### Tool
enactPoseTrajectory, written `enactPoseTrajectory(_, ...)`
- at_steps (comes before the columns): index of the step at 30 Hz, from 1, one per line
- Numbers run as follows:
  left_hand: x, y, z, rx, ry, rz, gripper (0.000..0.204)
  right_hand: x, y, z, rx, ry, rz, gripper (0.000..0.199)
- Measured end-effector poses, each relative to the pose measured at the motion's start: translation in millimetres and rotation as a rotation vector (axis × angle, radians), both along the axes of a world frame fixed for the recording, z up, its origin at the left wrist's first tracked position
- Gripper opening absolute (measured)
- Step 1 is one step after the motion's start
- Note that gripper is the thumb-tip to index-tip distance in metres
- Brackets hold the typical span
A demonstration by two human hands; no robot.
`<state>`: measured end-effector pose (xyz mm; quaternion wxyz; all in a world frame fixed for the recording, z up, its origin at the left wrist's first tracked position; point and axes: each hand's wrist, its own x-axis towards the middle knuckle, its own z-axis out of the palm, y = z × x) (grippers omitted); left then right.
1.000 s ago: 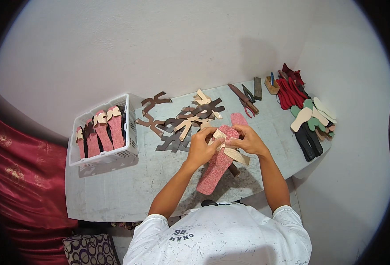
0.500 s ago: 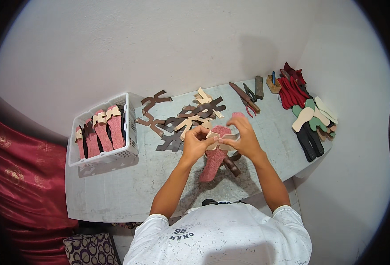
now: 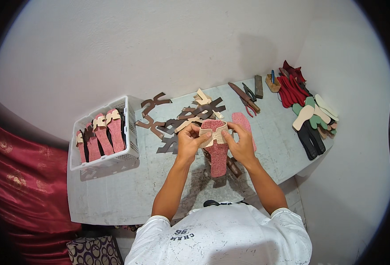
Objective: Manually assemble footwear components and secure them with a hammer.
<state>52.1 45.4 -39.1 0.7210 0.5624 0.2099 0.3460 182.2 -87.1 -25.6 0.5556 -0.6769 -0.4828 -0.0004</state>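
Observation:
Between my two hands is a pink speckled sandal sole (image 3: pixel 219 162) with a beige strap (image 3: pixel 220 137) laid across its front part, raised above the table. My left hand (image 3: pixel 189 144) grips the strap's left side, thumb on top and fingers beneath. On the opposite side my right hand (image 3: pixel 242 144) pinches the other edge in the same way. The strap's middle shows between my thumbs; its underside is hidden. Just beyond my right hand a second pink sole (image 3: pixel 243 119) lies on the table. Partly covered by the held sandal is a brown cylindrical piece (image 3: pixel 234 168).
At left stands a white plastic basket (image 3: pixel 134 150) of pink sandals with straps. Brown and beige strap pieces (image 3: pixel 153 124) lie scattered behind my hands. Farther back are a knife (image 3: pixel 243 96), red-handled pliers (image 3: pixel 249 109) and a dark block (image 3: pixel 259 87). Red pieces (image 3: pixel 291 92) and insoles (image 3: pixel 304 117) pile up at right.
The sandal has turned from slanting to nearly upright in view, and the strap now lies flatter across it. My right hand has shifted down, uncovering more of the second pink sole.

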Motion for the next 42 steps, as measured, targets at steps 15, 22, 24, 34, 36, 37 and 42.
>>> enactPoseTrajectory(15,-2.3,-1.8,1.3,0.136,0.073,-0.052,0.020,12.2,-12.9,-0.9,-0.195,0.531,0.318,0.024)
enactPoseTrajectory(22,0.5,-13.6,6.7,0.199,0.240,-0.176,0.021,26.0,-19.5,-3.9,-0.455,0.326,0.413,0.020)
enactPoseTrajectory(24,0.1,-11.8,10.7,0.234,0.250,-0.191,0.021,24.7,-19.2,-2.9,-0.448,0.383,0.454,0.020)
enactPoseTrajectory(34,4.9,-9.3,5.0,0.325,0.291,-0.176,0.038,28.3,-20.6,-18.3,-0.529,0.577,0.454,0.017)
enactPoseTrajectory(36,6.1,-9.1,1.7,0.376,0.284,-0.164,0.038,26.9,-20.2,-20.7,-0.518,0.607,0.466,0.017)
enactPoseTrajectory(37,6.8,-9.1,0.2,0.427,0.275,-0.152,0.039,25.4,-19.6,-21.1,-0.465,0.655,0.474,0.018)
enactPoseTrajectory(42,11.0,-15.7,7.3,0.816,0.296,0.102,0.039,20.8,-19.0,-24.5,-0.265,0.776,0.464,0.020)
